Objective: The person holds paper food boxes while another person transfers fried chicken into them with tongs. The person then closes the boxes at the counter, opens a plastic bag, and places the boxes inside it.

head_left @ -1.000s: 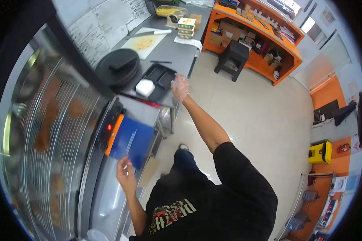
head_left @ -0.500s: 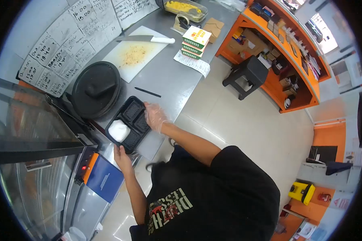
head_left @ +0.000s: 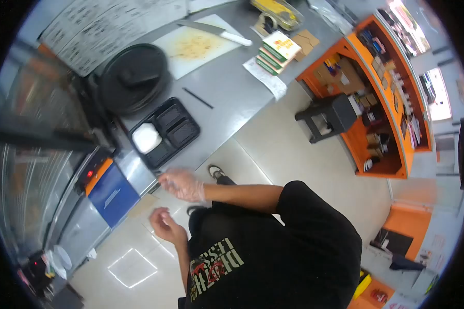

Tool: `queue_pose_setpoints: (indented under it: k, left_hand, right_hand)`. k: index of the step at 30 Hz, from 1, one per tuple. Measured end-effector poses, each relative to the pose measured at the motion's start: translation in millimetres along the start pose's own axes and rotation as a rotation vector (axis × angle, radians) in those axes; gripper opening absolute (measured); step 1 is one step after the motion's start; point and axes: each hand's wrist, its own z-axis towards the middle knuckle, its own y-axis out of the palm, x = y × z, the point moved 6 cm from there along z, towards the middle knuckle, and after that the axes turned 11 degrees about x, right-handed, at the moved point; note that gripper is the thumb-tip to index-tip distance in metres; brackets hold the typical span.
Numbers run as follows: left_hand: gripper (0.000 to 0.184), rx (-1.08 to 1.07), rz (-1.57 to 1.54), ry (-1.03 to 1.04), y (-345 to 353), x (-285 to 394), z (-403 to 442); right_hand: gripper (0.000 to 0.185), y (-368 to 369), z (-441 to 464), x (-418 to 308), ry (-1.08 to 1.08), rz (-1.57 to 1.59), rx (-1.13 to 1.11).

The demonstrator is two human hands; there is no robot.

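A black compartment tray (head_left: pixel 184 135) lies on the steel counter, untouched by either hand. In its lower left compartment sits a white rounded lump (head_left: pixel 146 138), perhaps wrapped rice. My right hand (head_left: pixel 183 185), in a clear plastic glove, hovers just off the counter edge below the tray. Its fingers are loosely bent and slightly blurred, with nothing seen in them. Bare and lower, my left hand (head_left: pixel 167 226) hangs over the floor, fingers curved and apart from the thumb. It appears to hold nothing.
A round black lidded pot (head_left: pixel 134 77) stands behind the tray. A knife (head_left: pixel 216 32) lies on a white cutting board (head_left: pixel 175 67) with crumbs. Nearby are a black stick (head_left: pixel 197 98), stacked small boxes (head_left: pixel 279 50) and a blue panel (head_left: pixel 113 195). A black stool (head_left: pixel 332 116) stands on the floor.
Both hands have let go of the tray and drawn back from it toward my body. The view has shifted, and the tray stays on the counter.
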Motion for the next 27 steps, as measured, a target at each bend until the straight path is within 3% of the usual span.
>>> queue_pose_setpoints:
  k: [1,3,4,5,7,9,11,13,15,17,21,24,27]
  left_hand:
    - [0.017,-0.020,0.019,0.059,-18.9,-3.7,-19.5]
    - [0.014,0.187,-0.062,0.028,-59.9,-14.2,-48.9]
    - [0.015,0.280,-0.011,-0.173,-93.7,-30.3,-61.6]
    - [0.023,0.413,0.003,-0.231,-129.5,-48.3,-71.7]
    - [0.032,0.651,-0.066,-0.520,-186.8,-48.9,-86.9]
    - [0.042,0.540,-0.469,-0.670,-245.3,-87.6,-117.7]
    - [0.044,0.618,-0.678,-0.694,-296.9,-109.4,-153.7]
    - [0.044,0.727,-0.598,-0.701,-351.3,-129.3,-181.6]
    - [0.045,0.777,-0.671,-0.761,-402.7,-133.2,-201.7]
    - [0.048,0.725,-0.672,-0.800,-432.4,-188.8,-234.9]
    - [0.042,0.704,-0.884,-0.823,-516.5,-228.4,-232.7]
    - [0.031,0.709,-0.956,-0.750,-638.4,-270.2,-213.2]
    - [0.028,0.901,-0.912,-0.848,-772.5,-289.1,-203.8]
  right_hand:
    - [0.026,46.9,-20.2,25.1,0.133,0.260,-0.073]
    - [0.027,116.3,-48.3,13.2,0.439,0.477,-0.329]
    - [0.027,144.6,-66.2,-2.2,0.592,0.416,-0.486]
    - [0.028,167.7,-85.4,-20.7,0.749,0.342,-0.628]
    - [0.031,223.7,-127.0,-45.7,0.900,0.622,-0.773]
    - [0.033,292.7,-186.6,-60.9,1.075,0.770,-0.918]
    - [0.033,376.4,-254.1,-38.3,1.234,0.724,-1.103]
    - [0.034,403.3,-288.3,-78.1,1.345,0.647,-1.117]
    - [0.033,438.9,-324.9,-105.0,1.484,0.864,-1.226]
    - [0.035,475.7,-360.7,-91.1,1.579,0.730,-1.083]
    - [0.038,579.2,-408.3,-86.5,1.663,0.741,-1.279]
    - [0.040,709.1,-450.4,-115.9,1.707,0.760,-1.334]
    - [0.041,846.9,-497.5,-142.0,1.746,0.714,-1.424]
